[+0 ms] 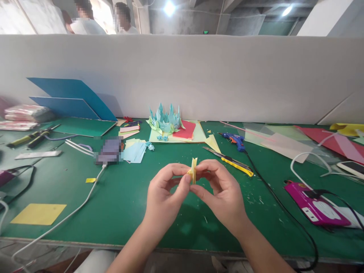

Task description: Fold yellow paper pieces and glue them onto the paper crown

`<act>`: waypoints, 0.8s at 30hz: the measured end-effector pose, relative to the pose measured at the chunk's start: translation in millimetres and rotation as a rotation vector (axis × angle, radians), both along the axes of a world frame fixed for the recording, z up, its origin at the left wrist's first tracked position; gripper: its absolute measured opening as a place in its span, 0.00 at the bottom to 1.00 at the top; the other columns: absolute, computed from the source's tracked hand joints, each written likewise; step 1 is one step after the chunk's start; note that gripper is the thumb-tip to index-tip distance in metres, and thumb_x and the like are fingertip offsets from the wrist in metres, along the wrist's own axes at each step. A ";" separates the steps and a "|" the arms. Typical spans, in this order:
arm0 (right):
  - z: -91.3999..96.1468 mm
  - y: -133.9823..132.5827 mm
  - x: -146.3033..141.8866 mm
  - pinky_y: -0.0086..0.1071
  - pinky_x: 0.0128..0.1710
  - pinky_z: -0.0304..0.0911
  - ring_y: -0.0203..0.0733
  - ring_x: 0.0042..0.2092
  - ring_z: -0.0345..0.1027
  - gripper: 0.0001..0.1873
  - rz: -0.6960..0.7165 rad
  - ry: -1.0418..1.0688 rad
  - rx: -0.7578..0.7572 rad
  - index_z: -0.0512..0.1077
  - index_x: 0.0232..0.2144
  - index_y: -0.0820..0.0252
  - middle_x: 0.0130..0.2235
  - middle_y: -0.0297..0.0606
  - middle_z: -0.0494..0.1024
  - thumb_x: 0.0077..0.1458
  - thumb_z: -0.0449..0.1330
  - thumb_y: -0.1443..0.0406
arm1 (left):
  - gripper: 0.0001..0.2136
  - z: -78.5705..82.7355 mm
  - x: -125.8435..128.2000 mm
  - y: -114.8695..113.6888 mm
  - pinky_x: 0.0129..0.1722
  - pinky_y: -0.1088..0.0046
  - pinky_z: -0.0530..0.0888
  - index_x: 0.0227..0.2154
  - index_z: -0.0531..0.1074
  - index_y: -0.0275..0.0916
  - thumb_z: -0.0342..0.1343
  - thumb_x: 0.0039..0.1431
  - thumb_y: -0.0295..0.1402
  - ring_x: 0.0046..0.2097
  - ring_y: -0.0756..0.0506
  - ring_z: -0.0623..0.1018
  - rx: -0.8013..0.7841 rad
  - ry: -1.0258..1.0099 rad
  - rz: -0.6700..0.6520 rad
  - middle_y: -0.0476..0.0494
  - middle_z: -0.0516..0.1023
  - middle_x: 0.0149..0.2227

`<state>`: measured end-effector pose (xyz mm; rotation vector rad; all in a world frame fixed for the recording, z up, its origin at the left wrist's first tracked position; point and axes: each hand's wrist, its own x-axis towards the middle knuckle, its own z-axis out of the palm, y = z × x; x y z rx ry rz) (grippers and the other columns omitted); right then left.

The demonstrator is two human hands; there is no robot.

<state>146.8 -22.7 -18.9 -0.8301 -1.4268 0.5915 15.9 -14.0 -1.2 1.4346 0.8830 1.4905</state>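
A small piece of folded yellow paper (193,170) is held up above the green table, between my two hands. My left hand (167,189) pinches its left side between thumb and fingers. From the other side, my right hand (220,185) grips it with thumb and fingertips; part of the paper is hidden behind the fingers. Beyond the hands stands a light-blue folded paper crown shape (166,120) with green leaf-like pieces round its base. A yellow utility knife (237,166) lies to the right of my right hand, near a pale yellow paper scrap (212,143).
A blue glue gun (233,140) trails a black cable down the right side. A magenta power strip (318,206) sits at right. At left are a phone (109,150) on a white cable, light-blue paper sheets (135,152) and a yellow sheet (39,214). A white partition (182,76) stands behind.
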 end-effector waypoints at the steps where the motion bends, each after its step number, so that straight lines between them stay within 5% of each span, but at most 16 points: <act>1: -0.1 -0.2 -0.3 0.32 0.34 0.71 0.36 0.33 0.69 0.11 -0.014 -0.030 0.008 0.70 0.35 0.54 0.34 0.33 0.72 0.49 0.65 0.68 | 0.02 -0.5 0.1 0.0 0.31 0.73 0.78 0.24 0.75 0.39 0.61 0.49 0.29 0.34 0.46 0.78 0.015 0.012 0.021 0.43 0.79 0.31; 8: 2.6 -3.9 -2.9 0.32 0.37 0.70 0.39 0.38 0.72 0.10 -0.095 -0.232 0.181 0.72 0.36 0.54 0.36 0.36 0.78 0.56 0.56 0.73 | 0.04 -8.1 -0.8 -1.9 0.37 0.73 0.78 0.26 0.72 0.40 0.56 0.54 0.26 0.37 0.47 0.80 0.070 0.011 0.112 0.44 0.81 0.35; 24: 3.4 -2.1 -3.0 0.30 0.35 0.72 0.36 0.35 0.71 0.08 -0.138 0.007 -0.005 0.73 0.37 0.54 0.37 0.36 0.76 0.52 0.61 0.68 | 0.02 -12.1 -0.4 -4.4 0.30 0.76 0.79 0.28 0.78 0.41 0.64 0.49 0.31 0.28 0.49 0.80 0.062 0.099 0.204 0.49 0.83 0.28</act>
